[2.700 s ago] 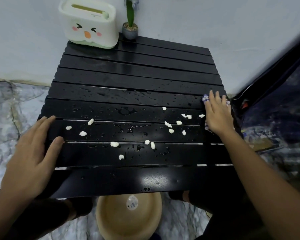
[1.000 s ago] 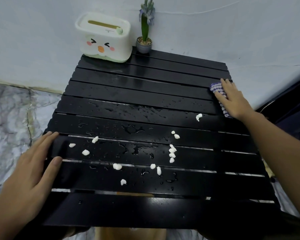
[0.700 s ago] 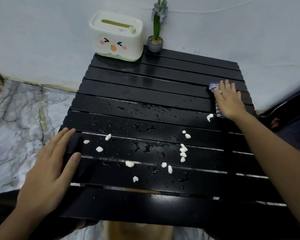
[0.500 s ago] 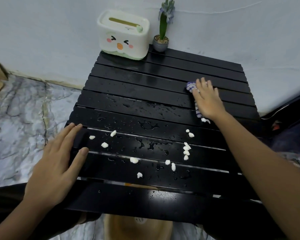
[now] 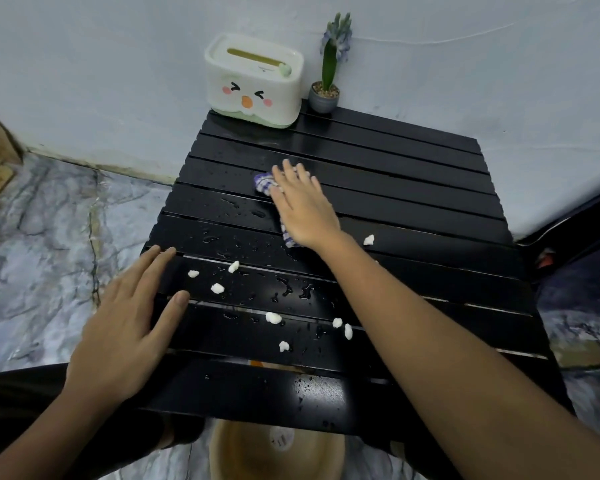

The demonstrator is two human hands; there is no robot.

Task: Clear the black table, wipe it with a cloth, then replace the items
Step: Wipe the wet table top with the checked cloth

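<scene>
Against a pale wall, the wet black slatted table (image 5: 413, 188) carries white crumbs (image 5: 273, 318). The right hand (image 5: 302, 206), fingers flat, presses the blue-checked cloth (image 5: 263, 180); the crumbs lie toward six o'clock. The left hand (image 5: 125, 327) rests flat at the table's nine o'clock edge.

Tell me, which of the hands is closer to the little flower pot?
The right hand. It presses the cloth mid-table, a few slats in front of the flower pot. The left hand rests at the table's near-left edge, much farther away.
</scene>
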